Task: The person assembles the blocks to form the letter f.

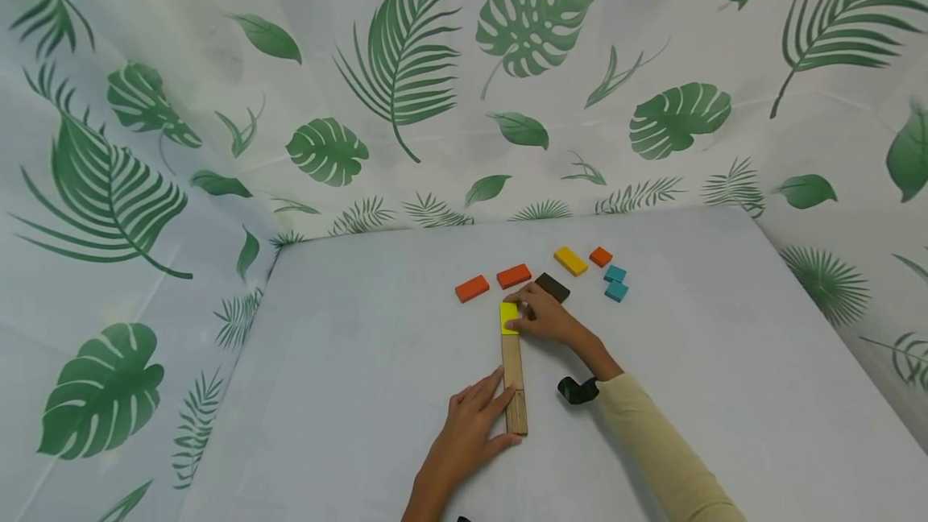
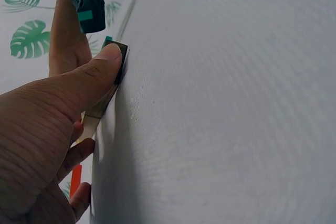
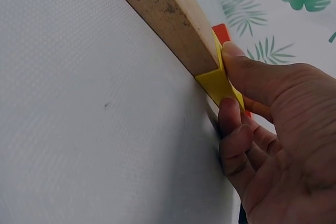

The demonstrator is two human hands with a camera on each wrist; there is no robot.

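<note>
Two plain wooden blocks lie end to end in a line, the farther block [image 1: 511, 361] and the nearer block [image 1: 517, 417]. A small yellow block [image 1: 509, 312] sits at the far end of the line. My right hand [image 1: 544, 317] pinches the yellow block between thumb and fingers; in the right wrist view the yellow block [image 3: 215, 82] touches the wooden block [image 3: 173, 19]. My left hand [image 1: 467, 429] rests along the left of the wooden blocks with fingers extended. In the left wrist view its thumb [image 2: 107, 59] presses the near block's end.
Beyond the hands lie two orange blocks, the left one [image 1: 472, 288] and the right one [image 1: 514, 275], a dark brown block [image 1: 553, 287], a yellow-orange block [image 1: 570, 261], a small orange block [image 1: 600, 256] and two blue blocks [image 1: 616, 290]. Leaf-print cloth [image 1: 435, 176] stands behind the white table [image 1: 348, 393].
</note>
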